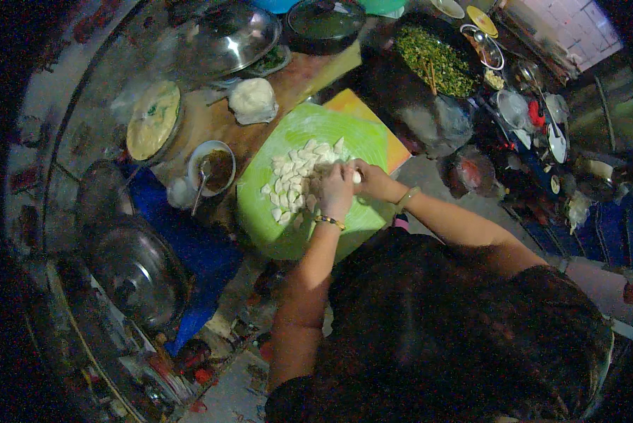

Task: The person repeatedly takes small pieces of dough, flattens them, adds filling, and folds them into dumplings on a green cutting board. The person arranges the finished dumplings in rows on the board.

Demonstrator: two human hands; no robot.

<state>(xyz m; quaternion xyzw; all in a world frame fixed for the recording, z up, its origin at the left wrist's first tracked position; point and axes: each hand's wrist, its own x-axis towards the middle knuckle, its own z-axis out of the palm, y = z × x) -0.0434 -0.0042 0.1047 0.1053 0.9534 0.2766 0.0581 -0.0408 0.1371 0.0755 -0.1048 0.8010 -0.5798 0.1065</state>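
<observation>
My left hand (336,193) and my right hand (377,182) meet over a light-green mat (358,129) marked with ring lines. Between their fingers shows the pale end of a piece of dough (357,176); both hands appear to grip it, though the fingers hide most of it. Just left of my left hand, many small white dough pieces (290,185) lie loosely spread on the mat. Whitish flour dusts the mat around them. My left wrist wears a beaded bracelet (329,221), my right a pale bangle (407,196).
Left of the mat are a bowl of brown sauce (218,169) with a spoon (202,182) and wrapped dough (253,100). A large metal lid (237,39) is beyond. A wok of chopped greens (432,58) with chopsticks (429,76) stands at the upper right. An orange board (398,150) underlies the mat.
</observation>
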